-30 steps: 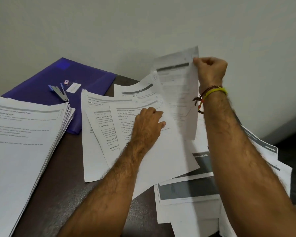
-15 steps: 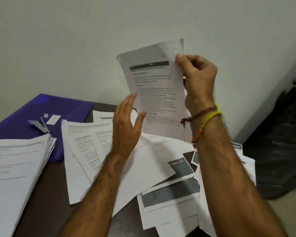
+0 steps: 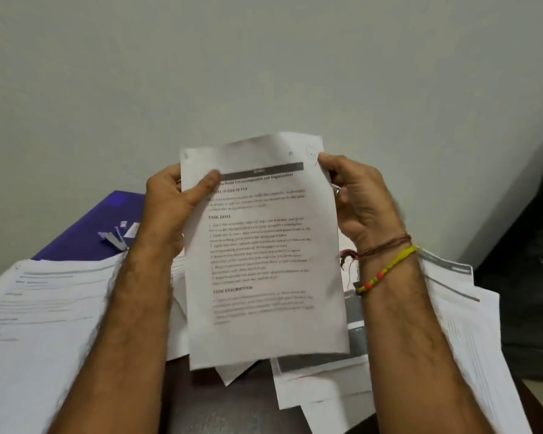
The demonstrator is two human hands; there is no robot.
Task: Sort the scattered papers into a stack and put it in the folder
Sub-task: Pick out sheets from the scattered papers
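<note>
The left hand (image 3: pixel 170 208) and right hand (image 3: pixel 355 195) hold one printed sheet (image 3: pixel 264 252) upright between them, above the table (image 3: pixel 220 405). The left thumb lies across the sheet's upper left face with the fingers behind; the right hand pinches the upper right corner. A stack (image 3: pixel 41 324) of papers lies at the left, beneath the left forearm. Loose papers (image 3: pixel 464 333) lie spread under and to the right of the sheet. The purple folder (image 3: pixel 88 233) lies behind the stack, a stapler (image 3: pixel 115 241) on it.
</note>
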